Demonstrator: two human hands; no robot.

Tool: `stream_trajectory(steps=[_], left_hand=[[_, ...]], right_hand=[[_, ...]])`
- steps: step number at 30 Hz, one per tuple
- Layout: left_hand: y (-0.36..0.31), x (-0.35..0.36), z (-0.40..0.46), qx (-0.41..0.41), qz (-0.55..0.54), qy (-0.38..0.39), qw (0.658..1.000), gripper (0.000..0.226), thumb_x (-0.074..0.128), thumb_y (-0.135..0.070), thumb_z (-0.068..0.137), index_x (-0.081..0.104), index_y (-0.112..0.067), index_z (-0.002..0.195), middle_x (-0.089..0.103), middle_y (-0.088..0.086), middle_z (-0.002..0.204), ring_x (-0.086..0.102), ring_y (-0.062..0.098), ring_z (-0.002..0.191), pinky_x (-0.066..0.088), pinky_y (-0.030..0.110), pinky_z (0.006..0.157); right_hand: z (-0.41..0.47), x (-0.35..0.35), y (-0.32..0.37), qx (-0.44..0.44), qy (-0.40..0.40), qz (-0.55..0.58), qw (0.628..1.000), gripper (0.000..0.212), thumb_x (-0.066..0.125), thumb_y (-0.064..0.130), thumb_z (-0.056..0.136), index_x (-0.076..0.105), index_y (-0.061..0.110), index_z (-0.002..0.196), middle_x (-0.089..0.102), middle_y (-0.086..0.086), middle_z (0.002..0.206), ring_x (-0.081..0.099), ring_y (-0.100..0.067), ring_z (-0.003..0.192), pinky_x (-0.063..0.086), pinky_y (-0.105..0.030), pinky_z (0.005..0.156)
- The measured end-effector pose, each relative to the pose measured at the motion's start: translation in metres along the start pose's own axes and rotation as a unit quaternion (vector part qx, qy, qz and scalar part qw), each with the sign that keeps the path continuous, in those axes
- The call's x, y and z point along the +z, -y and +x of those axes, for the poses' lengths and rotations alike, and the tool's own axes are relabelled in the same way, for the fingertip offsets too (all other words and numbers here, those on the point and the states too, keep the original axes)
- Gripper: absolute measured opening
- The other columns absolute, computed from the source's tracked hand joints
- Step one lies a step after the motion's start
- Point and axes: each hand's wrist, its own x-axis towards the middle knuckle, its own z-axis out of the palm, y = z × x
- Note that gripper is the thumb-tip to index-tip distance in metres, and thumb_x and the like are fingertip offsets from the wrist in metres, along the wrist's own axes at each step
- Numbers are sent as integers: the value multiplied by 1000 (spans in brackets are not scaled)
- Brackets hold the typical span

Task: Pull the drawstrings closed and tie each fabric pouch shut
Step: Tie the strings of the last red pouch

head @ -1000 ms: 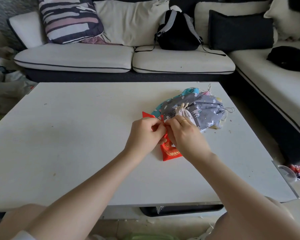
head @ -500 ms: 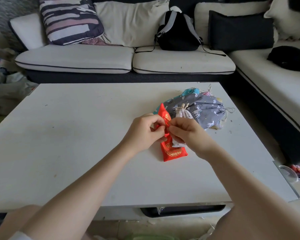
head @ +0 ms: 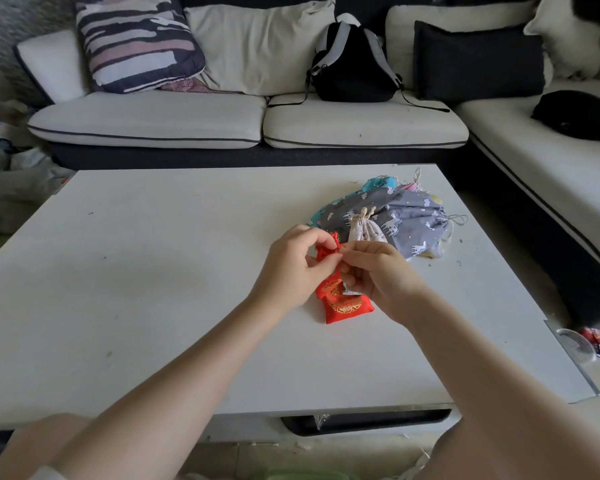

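The left hand (head: 293, 263) and right hand (head: 378, 277) meet over the middle of the white coffee table (head: 153, 289), fingertips pressed together on the gathered neck of a red pouch (head: 343, 304). Both hands are narrowed to a pinch on the red fabric and cord at the pouch's top; the cord itself is too small to follow. The neck is bunched into a tight ruffle between the thumbs, while the lower body of the pouch lies flat on the table just below the hands. It is shiny red with a gold embroidered pattern across its front. What is inside it cannot be told.

Just beyond the right hand sits a small cream pouch (head: 366, 230), its top cinched and its pale cord knotted. It rests against a heap of larger pouches: a grey one printed with white animals and clouds (head: 409, 216), with a turquoise one (head: 378, 183) behind it. Loose white cords trail from the heap's right side.

Past the table stands a pale sofa (head: 187, 119) carrying a black backpack (head: 354, 64).
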Motion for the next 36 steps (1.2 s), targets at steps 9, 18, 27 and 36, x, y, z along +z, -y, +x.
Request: stream_trajectory(steps=[9,18,27,36], left_hand=[[1,4,2,81,123,-3,989,14,54,-12,86,55,-2,76,55,8,87,59,27,74,49,37,69],[26,2,9,-60,206,13,977,15,38,-11,95,40,-12,80,49,7,94,64,33,81,44,39,69],[34,9,16,-103,188,37,976,13,44,-10,93,46,-13,80,62,13,94,63,31,84,46,36,70],[39,28,14,-165,21,61,984,8,48,-21,94,50,-22,86,64,9,103,65,29,92,52,44,84]], right_hand=[[-1,-1,-2,-15,0,40,999,20,48,2,92,57,4,74,52,-1,55,47,-7,44,39,-14,46],[3,-4,-11,-27,-88,63,994,33,44,-16,85,45,15,72,40,-5,54,35,-16,49,25,-25,53],[9,-11,-18,-43,-97,-9,994,36,40,-19,83,42,13,68,39,-2,48,35,-13,41,26,-20,41],[8,-31,-28,28,-107,110,988,30,43,-11,88,46,13,70,45,-4,52,39,-14,45,33,-19,43]])
